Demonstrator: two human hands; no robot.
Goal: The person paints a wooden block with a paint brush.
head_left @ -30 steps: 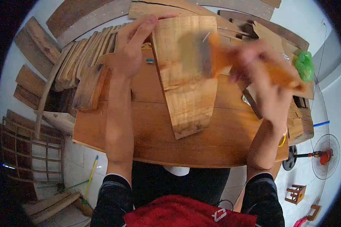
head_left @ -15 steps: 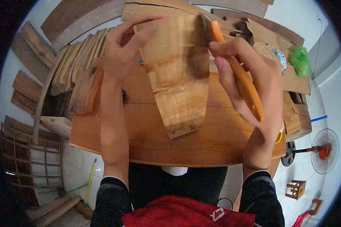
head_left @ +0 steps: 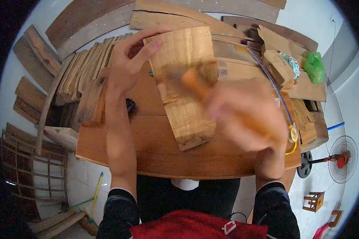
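Head view: wooden board (head_left: 181, 96), slanted over the table (head_left: 155, 159); left hand (head_left: 132, 55), grip closed on its upper left edge. Right hand (head_left: 247, 113), blurred, grip wrapped round an orange-handled brush (head_left: 194, 81) before the board's face. Tape measure (head_left: 293, 134), extended, at right.

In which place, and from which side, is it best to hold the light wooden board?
Probably grip the board by its upper left corner, from the left, thumb on the face: it is flat, and the right hand with the orange-handled tool reaches over its right side. The left hand grips there.
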